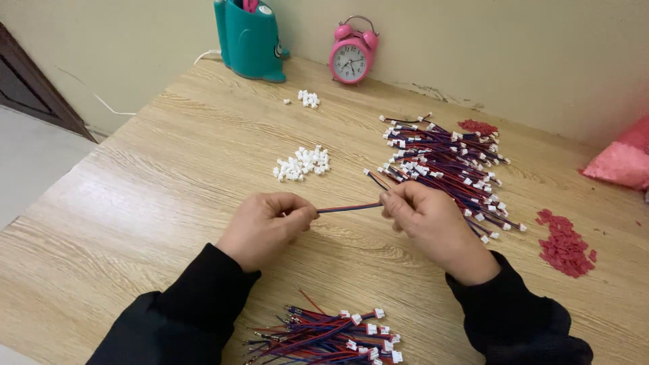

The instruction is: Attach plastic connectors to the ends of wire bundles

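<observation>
— What's in the teal holder (pixel 249 40)?
— Something pink, at the counter's (pixel 169 169) back edge.
— And the hands?
— Left hand (pixel 267 226) and right hand (pixel 433 223), fingers pinched on a red-blue wire (pixel 348 207) held between them above the counter

Two hands work over the table (pixel 149 203): the left hand (pixel 265 226) at seven o'clock and the right hand (pixel 433 226) at five o'clock, sharing one red-and-blue wire pair (pixel 348 207) between them. There are two heaps of wired leads: a large heap (pixel 443 165) at one o'clock and a smaller bundle (pixel 331 334) at six o'clock; single wires are too many and too tangled to count. White connector housings lie in two clusters, one cluster (pixel 302 164) at eleven o'clock and a smaller cluster (pixel 308 99) beyond it. Red bits form two patches, one patch (pixel 564 243) at three o'clock and another patch (pixel 478 126) at one o'clock. One pink alarm clock (pixel 351 59) and one teal holder (pixel 249 39) stand at twelve o'clock. One pink bag (pixel 622 162) sits at two o'clock.
</observation>
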